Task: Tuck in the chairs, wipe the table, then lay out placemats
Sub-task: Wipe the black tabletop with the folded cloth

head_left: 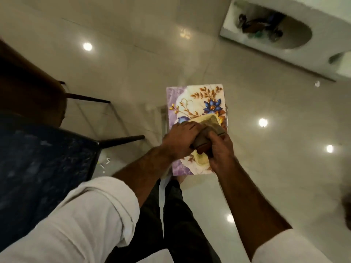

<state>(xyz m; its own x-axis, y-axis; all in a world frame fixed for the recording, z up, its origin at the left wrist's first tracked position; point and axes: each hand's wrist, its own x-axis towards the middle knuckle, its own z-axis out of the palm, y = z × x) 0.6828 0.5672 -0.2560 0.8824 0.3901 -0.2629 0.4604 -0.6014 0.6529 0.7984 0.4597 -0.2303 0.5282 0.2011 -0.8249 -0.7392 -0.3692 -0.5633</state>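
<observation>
Floor (133,63): glossy pale tiles, ceiling lights mirrored in them. To your left, dark speckled bench (38,168); the part of its top in view is bare. Brown chair (28,88) stands beside it. White scraps (106,162) lie on the floor near the bench corner. Ahead of you, a floral-topped stand (199,99) stands on the floor, with a yellow-edged cloth (201,160) lying on its top.

Glossy pale floor tiles (133,54) mirror round ceiling lights (87,46). At the far right, a white wall recess (228,21) holds a brown duck figurine (254,25) (blurred). A small white scrap (317,83) lies nearer.
</observation>
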